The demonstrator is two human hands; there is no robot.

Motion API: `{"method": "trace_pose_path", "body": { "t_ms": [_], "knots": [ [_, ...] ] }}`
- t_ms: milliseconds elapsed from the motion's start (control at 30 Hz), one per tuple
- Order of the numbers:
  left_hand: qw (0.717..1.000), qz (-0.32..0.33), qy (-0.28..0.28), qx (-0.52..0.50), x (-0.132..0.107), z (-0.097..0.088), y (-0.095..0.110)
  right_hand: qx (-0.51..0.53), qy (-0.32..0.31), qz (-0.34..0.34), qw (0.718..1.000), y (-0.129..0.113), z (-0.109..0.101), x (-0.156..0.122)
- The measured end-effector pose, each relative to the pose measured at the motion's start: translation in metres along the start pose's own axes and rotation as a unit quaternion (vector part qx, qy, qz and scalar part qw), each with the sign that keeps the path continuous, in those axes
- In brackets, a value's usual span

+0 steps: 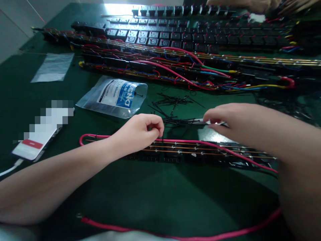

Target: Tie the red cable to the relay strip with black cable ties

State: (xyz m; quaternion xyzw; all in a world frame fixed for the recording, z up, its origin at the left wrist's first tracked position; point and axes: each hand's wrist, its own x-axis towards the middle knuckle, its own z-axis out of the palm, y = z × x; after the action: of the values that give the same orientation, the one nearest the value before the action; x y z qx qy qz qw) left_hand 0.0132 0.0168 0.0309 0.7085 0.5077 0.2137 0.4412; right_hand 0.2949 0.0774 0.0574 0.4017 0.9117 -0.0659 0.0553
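Note:
My left hand [140,134] is closed in a pinch above a black socket strip [173,157] with copper rods along it. A thin black cable tie [163,136] shows right at its fingertips, beside a red cable [190,142] lying along the strip; what the fingers grip is hidden. To the right, my right hand [230,117] is closed around a slim tool with a pale, pointed blade [200,122], its handle mostly covered by the fingers. The blade tip reaches a loose pile of black cable ties [173,100] behind the strip.
A clear printed bag [112,95] lies beyond my left hand, and a flat plastic bag [54,67] farther left. A phone [42,134] with a white cord rests at left. Wired strips [150,63] fill the back. Another person's hands [263,5] are at top right. A red cable [120,229] crosses the front.

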Motion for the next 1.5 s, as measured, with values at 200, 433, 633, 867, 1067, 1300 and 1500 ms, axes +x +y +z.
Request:
{"method": "trace_pose_path", "body": {
  "t_ms": [200,433,633,867,1067,1300,1500],
  "knots": [
    [0.999,0.013,0.009,-0.029,0.000,0.001,-0.003,-0.061,-0.028,-0.035,0.997,-0.029,0.015,0.017],
    [0.999,0.013,0.003,-0.031,0.000,0.001,-0.003,-0.037,-0.004,-0.060,0.997,-0.011,0.026,0.023],
    [1.000,0.001,-0.011,-0.015,0.000,0.000,-0.002,0.004,0.017,-0.049,0.999,-0.012,0.028,0.026],
    [1.000,-0.013,-0.003,-0.006,0.000,0.002,-0.002,0.102,0.024,-0.056,0.993,-0.012,0.031,0.030],
    [1.000,0.000,0.010,-0.013,0.000,0.003,-0.002,0.128,0.102,-0.064,0.984,-0.012,0.031,0.031],
    [1.000,-0.006,0.007,-0.004,-0.001,0.002,0.000,0.100,0.147,0.031,0.984,-0.003,0.035,0.032],
    [1.000,-0.005,0.000,0.000,0.000,0.002,-0.001,0.154,0.115,-0.052,0.980,-0.007,0.034,0.033]
  ]
}}
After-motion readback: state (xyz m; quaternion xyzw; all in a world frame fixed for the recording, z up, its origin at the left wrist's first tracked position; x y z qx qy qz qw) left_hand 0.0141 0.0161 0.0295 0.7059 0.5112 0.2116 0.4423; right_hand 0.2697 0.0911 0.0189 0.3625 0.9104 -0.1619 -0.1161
